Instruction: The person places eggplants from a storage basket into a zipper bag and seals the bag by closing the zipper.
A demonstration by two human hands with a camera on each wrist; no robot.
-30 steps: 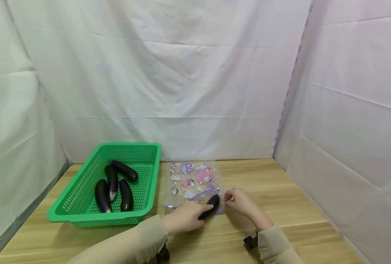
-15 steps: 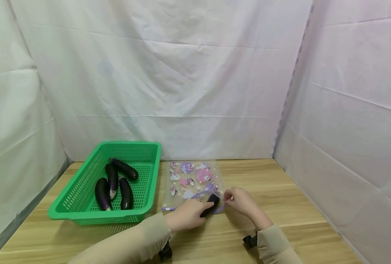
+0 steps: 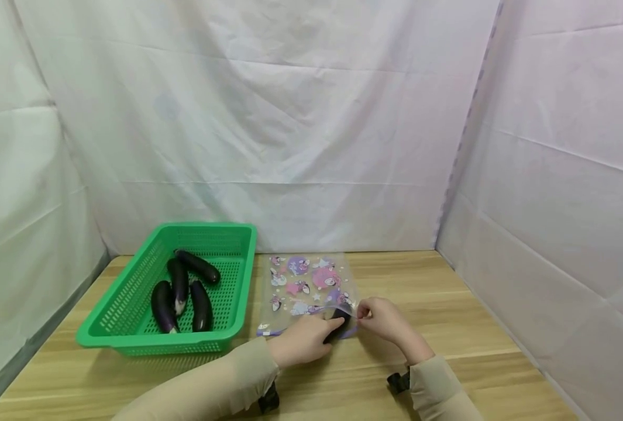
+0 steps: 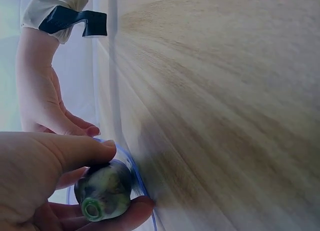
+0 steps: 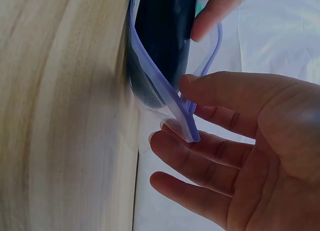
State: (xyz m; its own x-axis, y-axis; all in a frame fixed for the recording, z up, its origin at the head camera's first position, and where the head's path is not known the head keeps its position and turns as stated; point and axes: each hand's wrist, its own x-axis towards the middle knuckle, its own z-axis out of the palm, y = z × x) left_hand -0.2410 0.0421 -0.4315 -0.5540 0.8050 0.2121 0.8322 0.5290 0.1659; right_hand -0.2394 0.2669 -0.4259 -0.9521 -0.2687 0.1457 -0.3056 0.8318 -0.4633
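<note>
My left hand [image 3: 302, 341] grips a dark eggplant [image 3: 339, 323] by its stem end; the green stem shows in the left wrist view. The eggplant's far end lies inside the mouth of a clear zip bag [image 3: 285, 318] printed with pink and purple cartoon figures. At the right corner of that mouth, my right hand [image 3: 387, 321] pinches the bag's purple zip edge [image 5: 186, 122] between thumb and fingers. In the right wrist view the mouth is spread around the eggplant. The bag lies flat on the table.
To the left stands a green plastic basket [image 3: 245, 280] with several eggplants [image 3: 202, 307] in it. The wooden table [image 3: 479, 351] extends to the right and front. White cloth walls [image 3: 300, 128] rise at the back and both sides.
My left hand has moved slightly forward and right, and the eggplant has slid farther into the bag. My right hand stays at the bag's corner.
</note>
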